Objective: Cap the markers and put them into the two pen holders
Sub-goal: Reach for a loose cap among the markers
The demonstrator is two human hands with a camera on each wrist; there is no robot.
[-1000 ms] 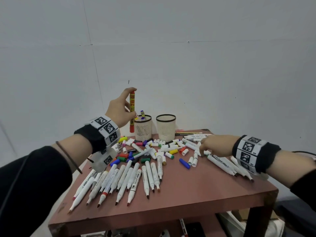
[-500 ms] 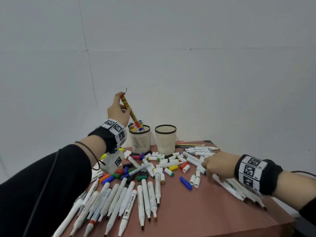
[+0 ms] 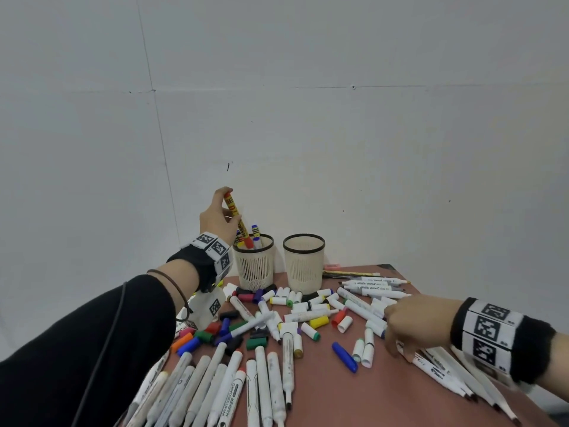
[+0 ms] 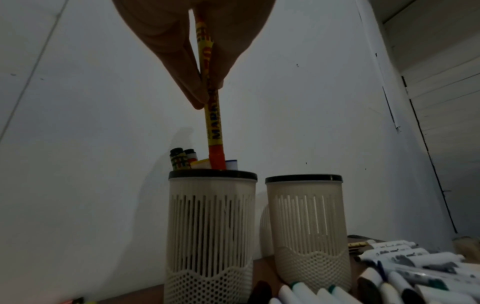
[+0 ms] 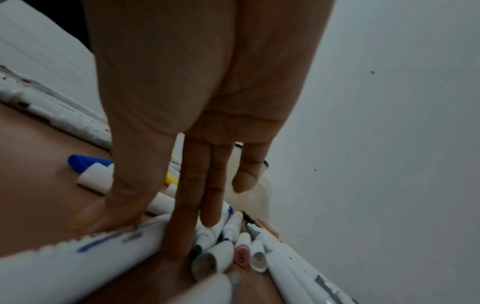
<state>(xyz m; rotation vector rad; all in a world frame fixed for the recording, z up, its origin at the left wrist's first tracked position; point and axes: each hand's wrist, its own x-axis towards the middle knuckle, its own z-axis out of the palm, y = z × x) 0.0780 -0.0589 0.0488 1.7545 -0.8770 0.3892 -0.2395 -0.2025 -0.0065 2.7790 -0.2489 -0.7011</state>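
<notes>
From the head view, the left hand (image 3: 219, 217) is pinching a yellow marker (image 3: 236, 216) with a red cap at its lower end, tilted, the cap just dipping inside the rim of the left pen holder (image 3: 254, 265), which is already carrying several capped markers. The right pen holder (image 3: 304, 262) is standing just beside it on the reddish counter (image 3: 354, 396). Half a second ago the marker was sitting higher and more slanted; it is now lower and steeper. The right hand (image 3: 414, 326) is resting with straight fingers on loose white markers (image 3: 437, 369), much as before.

From the left wrist view, the fingers (image 4: 187, 78) are gripping the yellow marker (image 4: 214, 123) at mid-barrel, its red cap entering the left pen holder (image 4: 211, 226).

From the right wrist view, the right hand (image 5: 207, 102) is lying flat, fingers (image 5: 182, 205) extended and pressing on the white markers (image 5: 78, 263), holding none.
</notes>
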